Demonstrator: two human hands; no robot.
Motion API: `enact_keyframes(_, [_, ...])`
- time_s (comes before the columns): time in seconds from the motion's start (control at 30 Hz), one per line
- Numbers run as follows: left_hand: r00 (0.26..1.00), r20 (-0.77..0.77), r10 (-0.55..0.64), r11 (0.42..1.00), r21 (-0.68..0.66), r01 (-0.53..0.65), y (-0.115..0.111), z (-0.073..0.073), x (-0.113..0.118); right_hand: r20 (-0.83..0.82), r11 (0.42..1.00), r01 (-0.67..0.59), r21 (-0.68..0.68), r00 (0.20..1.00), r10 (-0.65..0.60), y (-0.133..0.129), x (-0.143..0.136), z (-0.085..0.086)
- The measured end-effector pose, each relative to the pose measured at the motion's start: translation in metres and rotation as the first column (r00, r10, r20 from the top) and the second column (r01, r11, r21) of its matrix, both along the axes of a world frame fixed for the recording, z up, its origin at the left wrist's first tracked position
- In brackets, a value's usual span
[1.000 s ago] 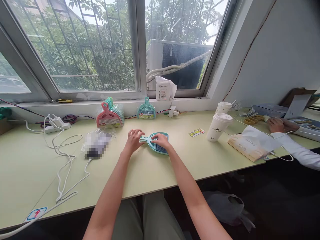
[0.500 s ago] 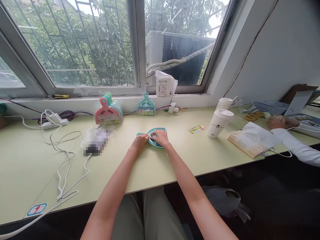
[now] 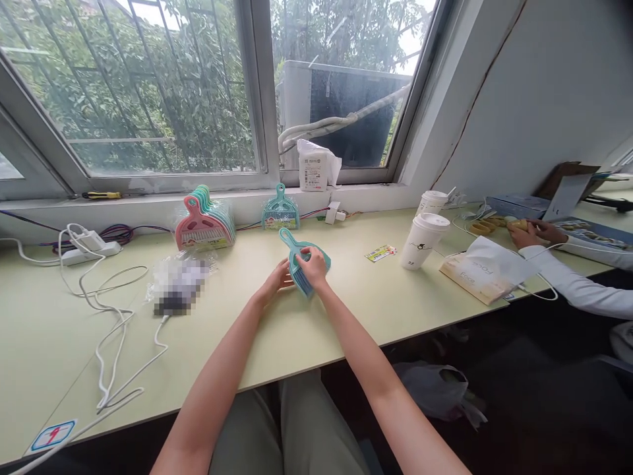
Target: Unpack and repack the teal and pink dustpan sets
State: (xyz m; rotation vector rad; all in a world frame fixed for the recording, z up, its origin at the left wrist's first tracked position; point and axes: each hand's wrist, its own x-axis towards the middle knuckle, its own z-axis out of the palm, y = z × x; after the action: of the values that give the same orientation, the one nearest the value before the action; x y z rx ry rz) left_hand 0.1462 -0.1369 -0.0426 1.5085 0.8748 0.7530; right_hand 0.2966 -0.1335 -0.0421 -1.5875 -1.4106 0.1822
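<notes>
A teal mini dustpan [image 3: 324, 261] with a small brush [image 3: 301, 280] nested over it is tilted above the table in front of me. The set's looped handle points to the upper left, and the brush's blue bristles face down toward me. My right hand [image 3: 314, 266] is closed on the set from above, its fingers over the brush. My left hand [image 3: 277, 280] is at the left edge of the set with fingers extended and slightly apart. Some of its fingertips are hidden behind the brush, so contact is unclear.
Wrapped pink and teal dustpan sets [image 3: 205, 221] stand at the back left, with another teal set [image 3: 280, 210] by the sill. Label cards [image 3: 380, 253], paper cups [image 3: 425, 241] and a tissue pack [image 3: 487, 270] lie rightward. Cables [image 3: 116, 316] run left. A co-worker's hands [image 3: 531, 232] are far right.
The dustpan and brush have turned from lying sideways to a slant, handle now up and left. My left hand has come off the handle to the side; the view has shifted slightly right.
</notes>
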Motion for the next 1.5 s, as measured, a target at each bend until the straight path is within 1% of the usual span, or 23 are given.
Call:
enact_keyframes(0.13, [0.994,0.106,-0.013,0.999,-0.036,0.017,-0.006,-0.001,-0.004,-0.023,0.995,-0.103,-0.001,0.994,0.102,0.006,0.003,-0.006])
enact_keyframes(0.2, [0.989,0.144,0.039,0.998,-0.054,-0.031,-0.007,-0.003,-0.004,-0.042,0.99,-0.138,-0.013,0.99,0.137,0.008,0.003,-0.006])
enact_keyframes(0.27, [0.979,0.169,0.118,0.991,-0.088,-0.105,-0.003,-0.006,-0.005,-0.051,0.992,-0.123,-0.027,0.991,0.122,0.008,0.007,-0.002])
enact_keyframes(0.33, [0.963,0.18,0.202,0.975,-0.129,-0.181,0.003,-0.009,-0.009,-0.026,0.999,0.021,-0.042,0.999,-0.022,0.006,0.019,0.004])
enact_keyframes(0.37, [0.95,0.188,0.25,0.963,-0.149,-0.224,0.007,-0.009,-0.013,-0.003,0.989,0.143,-0.049,0.99,-0.143,0.005,0.029,0.006])
enact_keyframes(0.4, [0.931,0.204,0.302,0.948,-0.165,-0.271,0.011,-0.009,-0.018,0.022,0.959,0.277,-0.062,0.961,-0.276,0.003,0.04,0.008])
enact_keyframes(0.47, [0.873,0.257,0.415,0.906,-0.203,-0.371,0.019,-0.008,-0.03,0.065,0.852,0.513,-0.108,0.859,-0.509,0.0,0.067,0.006])
enact_keyframes(0.5, [0.833,0.287,0.473,0.878,-0.232,-0.418,0.022,-0.008,-0.036,0.087,0.793,0.589,-0.154,0.808,-0.583,-0.002,0.081,0.002])
enact_keyframes(0.53, [0.791,0.315,0.525,0.848,-0.272,-0.455,0.025,-0.007,-0.042,0.104,0.739,0.638,-0.216,0.768,-0.632,-0.003,0.093,-0.003])
enact_keyframes(0.6, [0.708,0.357,0.61,0.788,-0.364,-0.496,0.03,-0.007,-0.051,0.158,0.673,0.654,-0.345,0.747,-0.645,-0.003,0.111,-0.015])
enact_keyframes(0.67, [0.641,0.396,0.657,0.749,-0.437,-0.498,0.034,-0.008,-0.058,0.218,0.648,0.634,-0.423,0.765,-0.606,-0.002,0.118,-0.024])
enact_keyframes(0.7, [0.615,0.42,0.667,0.742,-0.455,-0.493,0.036,-0.008,-0.061,0.246,0.651,0.622,-0.435,0.778,-0.579,-0.001,0.118,-0.027])
enact_keyframes(0.77, [0.57,0.461,0.681,0.732,-0.467,-0.496,0.039,-0.01,-0.066,0.292,0.696,0.58,-0.424,0.815,-0.501,0.002,0.112,-0.029])
enact_keyframes(0.83, [0.539,0.478,0.694,0.72,-0.467,-0.513,0.042,-0.013,-0.07,0.325,0.78,0.49,-0.389,0.865,-0.382,0.005,0.1,-0.026])
enact_keyframes(0.9, [0.517,0.493,0.7,0.714,-0.464,-0.524,0.046,-0.016,-0.072,0.355,0.875,0.339,-0.345,0.91,-0.213,0.006,0.086,-0.021])
enact_keyframes(0.97, [0.48,0.525,0.703,0.709,-0.463,-0.533,0.048,-0.019,-0.073,0.351,0.938,0.122,-0.323,0.937,-0.001,0.006,0.071,-0.018])
enact_keyframes(1.03, [0.441,0.549,0.71,0.699,-0.471,-0.538,0.05,-0.021,-0.073,0.292,0.94,-0.114,-0.323,0.932,0.214,0.006,0.061,-0.016])
enact_keyframes(1.1, [0.425,0.55,0.719,0.69,-0.487,-0.536,0.051,-0.021,-0.073,0.232,0.914,-0.25,-0.321,0.914,0.332,0.005,0.054,-0.016])
enact_keyframes(1.17, [0.426,0.546,0.721,0.688,-0.497,-0.529,0.051,-0.022,-0.073,0.26,0.921,-0.247,-0.301,0.908,0.329,0.005,0.051,-0.017])
enact_keyframes(1.27, [0.422,0.557,0.715,0.694,-0.494,-0.524,0.051,-0.022,-0.073,0.394,0.962,-0.136,-0.236,0.892,0.222,0.005,0.045,-0.018])
enact_keyframes(1.37, [0.413,0.558,0.72,0.688,-0.498,-0.528,0.052,-0.023,-0.074,0.445,0.97,-0.045,-0.24,0.883,0.151,0.004,0.034,-0.019])
enact_keyframes(1.43, [0.408,0.546,0.732,0.676,-0.505,-0.537,0.052,-0.024,-0.074,0.438,0.958,-0.037,-0.285,0.884,0.164,0.003,0.024,-0.02])
enact_keyframes(1.5, [0.406,0.537,0.74,0.668,-0.509,-0.544,0.052,-0.024,-0.075,0.413,0.941,-0.095,-0.325,0.881,0.232,0.002,0.015,-0.02])
